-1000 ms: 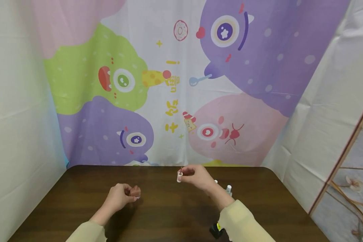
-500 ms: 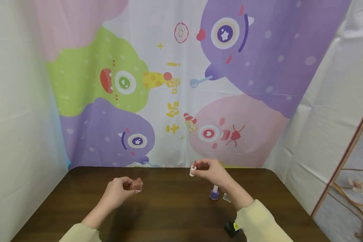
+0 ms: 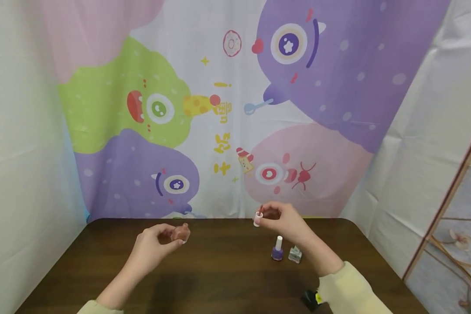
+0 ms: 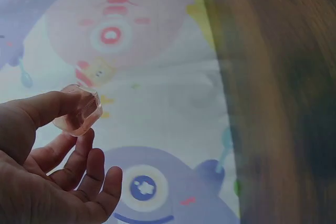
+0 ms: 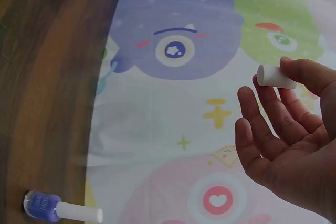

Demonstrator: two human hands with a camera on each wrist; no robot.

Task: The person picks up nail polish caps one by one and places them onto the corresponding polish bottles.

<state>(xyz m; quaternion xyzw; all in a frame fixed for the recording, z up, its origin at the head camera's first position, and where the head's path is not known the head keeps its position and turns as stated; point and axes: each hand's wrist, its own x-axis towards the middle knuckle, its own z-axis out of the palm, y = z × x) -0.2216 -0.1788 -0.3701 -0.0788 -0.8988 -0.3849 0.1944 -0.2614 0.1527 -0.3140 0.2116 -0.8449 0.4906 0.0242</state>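
Note:
My left hand [image 3: 151, 246] pinches a small brownish-pink nail polish bottle [image 3: 181, 233] between thumb and fingers, above the table's left half. Its bare neck shows on top, and the left wrist view shows the clear glass body [image 4: 79, 111]. To the right, my right hand [image 3: 286, 220] pinches a white nail polish cap [image 3: 257, 219], its hollow end up and a reddish-brown brush stem rising from it. Cap and bottle are well apart. Under my right forearm stand a purple nail polish bottle [image 3: 277, 253] with a white cap and a clear bottle [image 3: 295, 255], whose top is partly hidden.
A black object with a yellow patch [image 3: 310, 300] lies by the right sleeve, partly covered. The dark wooden table [image 3: 220, 279] ends at a cartoon-printed curtain [image 3: 227, 192]. White cloth [image 3: 400, 174] hangs at the sides.
My right hand has moved right with the cap, and the purple and clear bottles have come into fuller view. My left hand has risen slightly and shifted right with the bottle, whose neck now shows.

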